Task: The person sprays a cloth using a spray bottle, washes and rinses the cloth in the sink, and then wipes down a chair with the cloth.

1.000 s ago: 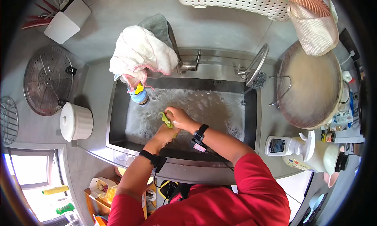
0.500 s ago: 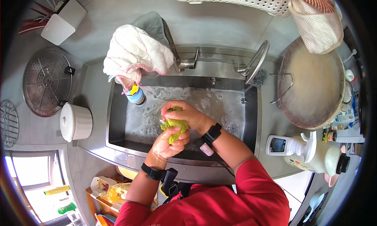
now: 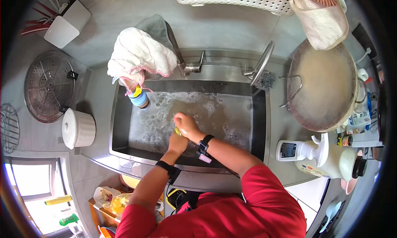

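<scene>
My left hand (image 3: pixel 178 142) and my right hand (image 3: pixel 188 127) meet low over the sink (image 3: pixel 268 126), close to the soapy water (image 3: pixel 155 122). Both are closed around a bumpy yellow-green cloth (image 3: pixel 178 131). Only a small strip of it shows between my fingers; the rest is hidden by the hands. Foam and bubbles float on the murky water around them.
Behind the sink, a faucet (image 3: pixel 192 67) is draped with a white towel (image 3: pixel 140 52), beside a blue-labelled bottle (image 3: pixel 139 99). A curved tap (image 3: pixel 261 66) and steel scrubber (image 3: pixel 266 80) stand right, near a large wok (image 3: pixel 322 87) and a pump bottle (image 3: pixel 295 150). A white pot (image 3: pixel 79 129) is left.
Both hands have moved down toward the water with the cloth, which is now mostly covered by my fingers. The view has shifted slightly.
</scene>
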### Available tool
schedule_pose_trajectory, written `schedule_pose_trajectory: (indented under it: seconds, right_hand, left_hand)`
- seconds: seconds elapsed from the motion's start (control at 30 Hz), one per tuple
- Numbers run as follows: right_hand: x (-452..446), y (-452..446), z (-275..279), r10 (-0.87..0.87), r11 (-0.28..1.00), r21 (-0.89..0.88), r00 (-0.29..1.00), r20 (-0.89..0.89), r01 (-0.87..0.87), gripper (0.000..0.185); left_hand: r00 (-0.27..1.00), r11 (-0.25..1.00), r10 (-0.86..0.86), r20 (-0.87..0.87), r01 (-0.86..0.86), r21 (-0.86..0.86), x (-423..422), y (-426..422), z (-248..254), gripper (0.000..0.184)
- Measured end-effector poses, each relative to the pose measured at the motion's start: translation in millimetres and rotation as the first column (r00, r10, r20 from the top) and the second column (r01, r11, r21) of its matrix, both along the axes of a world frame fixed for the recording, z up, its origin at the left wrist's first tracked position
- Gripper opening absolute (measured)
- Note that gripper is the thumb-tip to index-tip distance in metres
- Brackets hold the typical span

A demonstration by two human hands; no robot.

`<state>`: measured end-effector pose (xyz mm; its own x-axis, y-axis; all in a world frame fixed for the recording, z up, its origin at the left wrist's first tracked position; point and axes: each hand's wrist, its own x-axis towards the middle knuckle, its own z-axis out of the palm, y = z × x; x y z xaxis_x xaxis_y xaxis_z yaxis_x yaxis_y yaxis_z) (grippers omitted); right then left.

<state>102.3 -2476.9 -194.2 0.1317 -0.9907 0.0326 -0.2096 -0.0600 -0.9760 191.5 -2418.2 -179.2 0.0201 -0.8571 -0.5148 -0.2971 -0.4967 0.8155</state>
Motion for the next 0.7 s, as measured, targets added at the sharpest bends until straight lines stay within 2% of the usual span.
schedule_pose_trajectory:
  seconds: [0.03, 0.07, 0.1, 0.13, 0.17, 0.2, 0.23, 0.27, 0.3, 0.37, 0.4, 0.47, 0.5, 0.53, 0.6, 0.63, 0.7]
  right_hand:
    - [-1.1, 4.1, -2.8, 0.000, 1.000, 0.015, 1.000, 0.013, 0.000, 0.014]
    - [-1.5, 6.6, -6.1, -0.001, 1.000, 0.010, 1.000, 0.012, 0.001, 0.014]
    - [-2.3, 10.6, -4.8, -0.009, 1.000, -0.020, 0.997, 0.078, 0.011, 0.013]
    - [-5.1, 13.7, 2.3, -0.015, 0.999, -0.047, 0.989, 0.144, 0.022, 0.013]
    - [-17.8, 12.6, 8.0, 0.160, 0.984, 0.061, 0.977, 0.138, -0.170, 0.025]
    - [-35.0, 12.5, 29.6, 0.164, 0.983, 0.061, 0.976, 0.140, -0.174, 0.025]
    - [-53.8, 13.6, 57.6, 0.359, 0.892, 0.171, 0.886, 0.293, -0.418, 0.038]
    - [-68.7, 13.2, 79.6, 0.500, 0.732, 0.232, 0.736, 0.456, -0.641, 0.051]
    - [-80.8, 10.0, 94.4, 0.502, 0.732, 0.229, 0.735, 0.456, -0.642, 0.051]
    - [-97.5, 8.6, 112.4, 0.591, 0.546, 0.036, 0.416, 0.691, -0.837, 0.076]
    - [-95.8, 10.0, 114.6, 0.589, 0.552, 0.039, 0.423, 0.689, -0.833, 0.076]
    - [-81.1, 15.3, 119.4, 0.641, 0.438, -0.163, 0.179, 0.747, -0.884, 0.083]
    - [-77.4, 20.9, 131.9, 0.582, 0.351, -0.152, 0.088, 0.808, -0.924, 0.080]
    - [-78.0, 24.5, 145.3, 0.530, 0.333, -0.122, 0.078, 0.844, -0.935, 0.062]
    - [-75.9, 28.4, 157.0, 0.590, 0.441, 0.005, 0.295, 0.751, -0.897, 0.042]
    - [-73.3, 32.3, 161.6, 0.580, 0.445, 0.009, 0.296, 0.758, -0.895, 0.042]
    - [-66.1, 34.5, 168.8, 0.613, 0.571, 0.077, 0.486, 0.623, -0.817, 0.028]
  left_hand:
    - [0.954, 0.992, -0.061, 0.292, 0.092, -0.092, -4.0, -0.6, 7.8, 0.035]
    - [0.821, 0.968, -0.085, 0.564, 0.203, -0.149, -5.9, -1.0, 13.1, 0.038]
    - [0.821, 0.968, -0.086, 0.564, 0.203, -0.148, -3.1, 2.8, 8.1, 0.038]
    - [0.886, 0.934, -0.043, 0.462, 0.200, -0.297, 1.8, 8.8, 0.9, 0.038]
    - [0.937, 0.882, -0.015, 0.348, 0.176, -0.436, 8.7, 13.6, -5.7, 0.037]
    - [0.936, 0.884, -0.011, 0.351, 0.174, -0.435, 14.7, 14.1, 11.1, 0.037]
    - [0.994, 0.995, -0.096, -0.055, 0.096, -0.002, 20.0, 15.3, 46.5, 0.034]
    - [0.895, 0.885, 0.025, -0.445, 0.187, 0.426, 21.9, 17.4, 76.7, 0.031]
    - [0.896, 0.887, 0.025, -0.443, 0.185, 0.424, 20.8, 21.4, 95.2, 0.031]
    - [0.576, 0.834, 0.244, -0.780, 0.287, 0.472, 17.4, 36.0, 120.2, 0.022]
    - [0.575, 0.832, 0.238, -0.783, 0.295, 0.469, 13.5, 40.0, 124.8, 0.022]
    - [0.249, 0.752, 0.365, -0.897, 0.490, 0.442, 3.0, 47.1, 131.1, 0.020]
    - [0.308, 0.754, 0.341, -0.888, 0.474, 0.454, -3.4, 49.7, 135.3, 0.027]
    - [0.255, 0.773, 0.324, -0.911, 0.484, 0.410, -4.9, 52.7, 139.4, 0.027]
    - [0.200, 0.798, 0.320, -0.926, 0.470, 0.377, -2.9, 55.7, 146.7, 0.015]
    - [0.203, 0.792, 0.329, -0.922, 0.473, 0.387, -1.3, 56.9, 150.5, 0.015]
    - [0.553, 0.807, 0.268, -0.789, 0.319, 0.498, 2.0, 52.1, 156.6, 0.015]
